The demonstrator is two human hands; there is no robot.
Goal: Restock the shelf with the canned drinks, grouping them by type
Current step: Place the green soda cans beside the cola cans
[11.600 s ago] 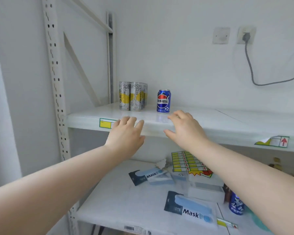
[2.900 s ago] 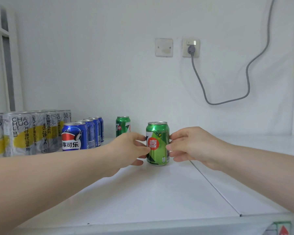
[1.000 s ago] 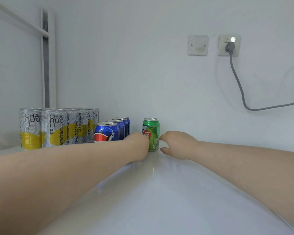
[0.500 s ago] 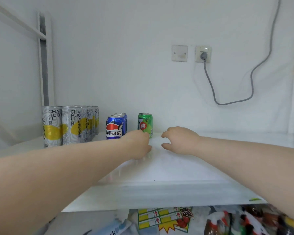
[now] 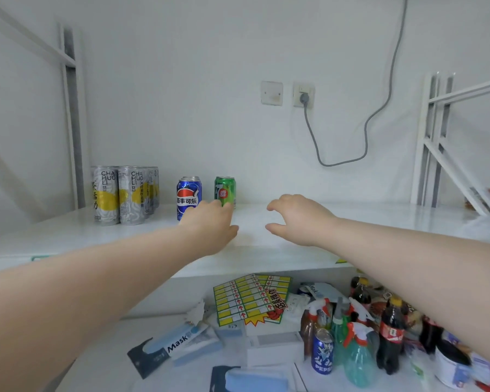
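My left hand (image 5: 210,228) and right hand (image 5: 298,219) hover over the upper shelf (image 5: 379,220), fingers loosely curled, holding nothing. The next blue can (image 5: 322,354), I judge, stands upright on the lower shelf (image 5: 153,329), down and to the right, nearer my right hand. Its matching blue cans (image 5: 188,197) stand by my left.

The two front silver-and-yellow cans (image 5: 105,195) on the upper shelf each read "CHA HUO LI" in stacked dark letters, with smaller Chinese print beneath that is too fine to make out. The blue Pepsi can (image 5: 188,198) beside them carries "百事可乐" in white under its globe logo. The green can (image 5: 225,190) shows a large "7" and a red disc with "喜". On the lower shelf, a dark-blue packet (image 5: 176,345) reads "Mask", a blue can (image 5: 322,355) reads "PEPSI" near its base, and a yellow sticker sheet (image 5: 249,299) bears rows of red arrows and blurred Chinese characters.
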